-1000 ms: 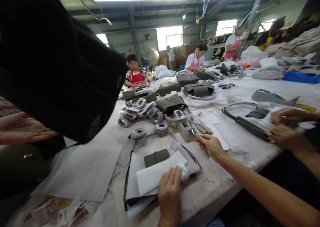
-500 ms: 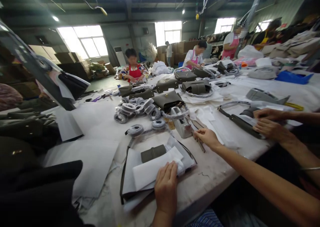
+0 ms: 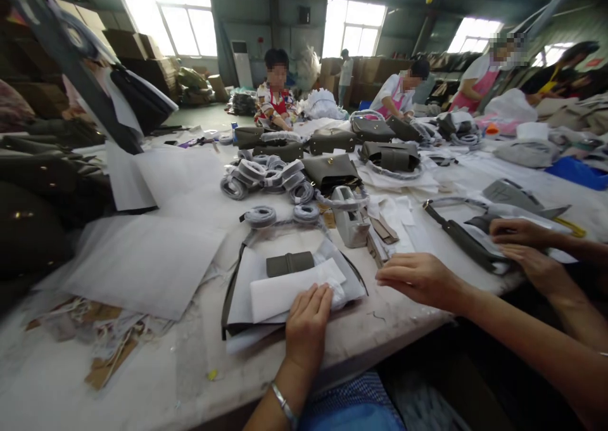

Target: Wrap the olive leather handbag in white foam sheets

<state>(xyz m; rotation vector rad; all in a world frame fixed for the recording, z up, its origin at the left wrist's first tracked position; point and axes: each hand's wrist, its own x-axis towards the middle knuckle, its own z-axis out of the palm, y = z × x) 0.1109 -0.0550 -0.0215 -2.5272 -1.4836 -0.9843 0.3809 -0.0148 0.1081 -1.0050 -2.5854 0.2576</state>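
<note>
My left hand (image 3: 308, 323) lies flat, fingers outstretched, on the near edge of a dark olive handbag (image 3: 230, 291) covered with white sheeting. Under its fingertips is a folded white foam strip (image 3: 280, 296) with crinkled clear film at its end. Above the strip, an olive leather band (image 3: 289, 263) lies across the bag. Over the table to the right, my right hand (image 3: 422, 282) is closed, its fingers pressed together; anything in its fingertips is too small to make out. Just beyond it are a grey tape dispenser (image 3: 351, 225) and brownish flat strips (image 3: 382, 229).
Wrapped strap coils (image 3: 268, 174) and several olive handbags (image 3: 331, 171) cover the table's middle. White sheets (image 3: 147, 260) and brown tags (image 3: 111, 361) lie at left. A co-worker's hands (image 3: 529, 247) handle another bag at right. A grey post (image 3: 85, 70) slants down at left.
My right hand has drawn back from beside the tape dispenser toward the near table edge. My left hand stays on the bag. A dark shape at lower left is gone, exposing tags. The view has tilted down.
</note>
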